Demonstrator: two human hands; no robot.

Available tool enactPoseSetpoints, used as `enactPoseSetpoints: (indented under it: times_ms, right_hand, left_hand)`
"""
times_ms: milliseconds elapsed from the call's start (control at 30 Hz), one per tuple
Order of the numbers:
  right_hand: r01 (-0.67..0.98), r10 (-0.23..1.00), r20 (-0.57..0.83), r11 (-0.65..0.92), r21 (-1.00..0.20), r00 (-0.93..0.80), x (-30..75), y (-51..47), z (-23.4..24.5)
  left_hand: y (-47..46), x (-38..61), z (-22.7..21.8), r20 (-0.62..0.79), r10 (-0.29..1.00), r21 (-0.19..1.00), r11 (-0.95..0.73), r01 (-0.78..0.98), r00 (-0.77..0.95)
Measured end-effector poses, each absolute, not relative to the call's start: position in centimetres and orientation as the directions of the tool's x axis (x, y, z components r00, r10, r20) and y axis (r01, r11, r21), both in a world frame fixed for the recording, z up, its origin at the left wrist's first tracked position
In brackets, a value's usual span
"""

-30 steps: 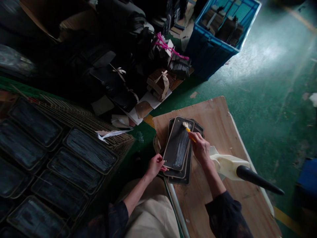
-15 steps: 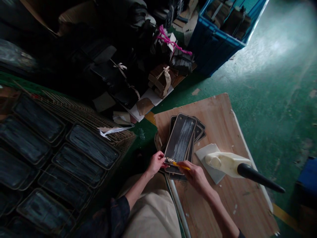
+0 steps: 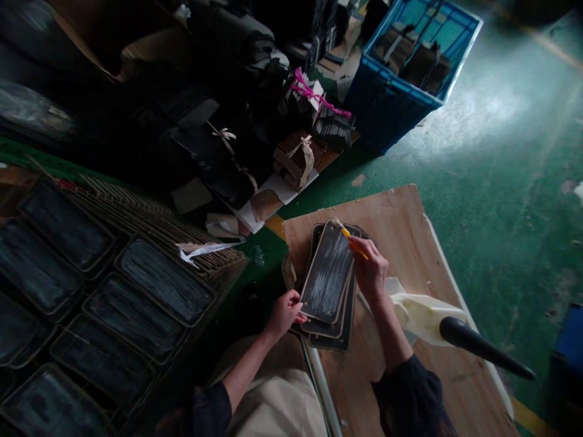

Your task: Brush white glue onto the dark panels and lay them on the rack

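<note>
A dark rectangular panel (image 3: pixel 327 273) with rounded corners and whitish streaks lies on top of a fanned stack of similar panels (image 3: pixel 348 328). My left hand (image 3: pixel 286 312) pinches its near-left corner between thumb and fingers. In my right hand (image 3: pixel 371 267) is a brush with a yellow handle (image 3: pixel 355 241). Its bristle end is at the panel's far edge, partly hard to make out. Right of the stack, behind my right wrist, stands a cream plastic bottle (image 3: pixel 426 315) with a long black nozzle (image 3: pixel 485 347), on a pale sheet.
The stack rests on a wooden board (image 3: pixel 401 212). At left, a wire rack (image 3: pixel 214 258) holds several streaked panels (image 3: pixel 166 279). Tied bundles (image 3: pixel 296 161) and a blue crate (image 3: pixel 387 109) with bundles inside stand beyond on the green floor.
My right hand has carried the brush from the panel's near end to its far end. My left hand still holds the near corner. The view has shifted slightly.
</note>
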State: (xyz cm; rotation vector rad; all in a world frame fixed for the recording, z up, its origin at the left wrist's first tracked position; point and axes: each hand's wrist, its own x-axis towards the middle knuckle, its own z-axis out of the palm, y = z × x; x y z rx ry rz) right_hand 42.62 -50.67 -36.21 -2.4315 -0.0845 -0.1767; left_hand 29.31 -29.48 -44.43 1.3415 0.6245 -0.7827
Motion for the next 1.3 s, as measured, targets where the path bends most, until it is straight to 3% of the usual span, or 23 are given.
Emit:
enactPoseSetpoints:
  times_ms: [167, 300, 400, 533, 633, 733, 967, 1133, 1300]
  right_hand:
    - [0.167, 0.159, 0.059, -0.848, -0.502, 0.986, 41.3, -49.8, -36.8]
    - [0.194, 0.32, -0.12, -0.788, -0.584, 0.94, 38.6, -50.3, -35.4]
    - [0.121, 0.269, -0.125, -0.737, -0.665, 0.955, 38.8, -50.8, -34.1]
    - [0.12, 0.13, 0.025, -0.806, -0.58, 0.991, 42.3, -50.9, -34.8]
    - [0.158, 0.152, 0.052, -0.859, -0.486, 0.987, 43.6, -50.6, -36.1]
    - [0.209, 0.251, -0.034, -0.866, -0.454, 0.967, 41.6, -50.3, -36.6]
    - [0.276, 0.453, -0.252, -0.809, -0.52, 0.855, 31.2, -48.6, -35.3]
    - [0.149, 0.42, -0.311, -0.766, -0.626, 0.852, 26.4, -47.5, -34.5]
    - [-0.073, 0.345, -0.344, -0.605, -0.793, 0.873, 26.7, -48.3, -34.1]
  left_hand:
    - [-29.7, 29.1, -44.7, -0.801, -0.106, 0.588, 0.05, 0.808, 0.589]
    - [-29.5, 29.0, -44.6, -0.789, -0.11, 0.6, 0.067, 0.797, 0.604]
    - [-29.4, 29.0, -44.5, -0.783, -0.116, 0.607, 0.074, 0.791, 0.612]
    - [-29.5, 29.1, -44.4, -0.773, -0.111, 0.621, 0.064, 0.781, 0.624]
    - [-29.5, 29.2, -44.3, -0.786, -0.104, 0.606, 0.066, 0.793, 0.61]
    - [-29.5, 29.2, -44.2, -0.786, -0.116, 0.602, 0.077, 0.794, 0.607]
    - [-29.2, 28.9, -44.6, -0.774, -0.15, 0.597, 0.15, 0.788, 0.615]
    - [-29.0, 28.9, -44.3, -0.785, -0.173, 0.572, 0.163, 0.804, 0.595]
    - [-28.8, 29.2, -43.5, -0.787, -0.197, 0.56, 0.173, 0.81, 0.585]
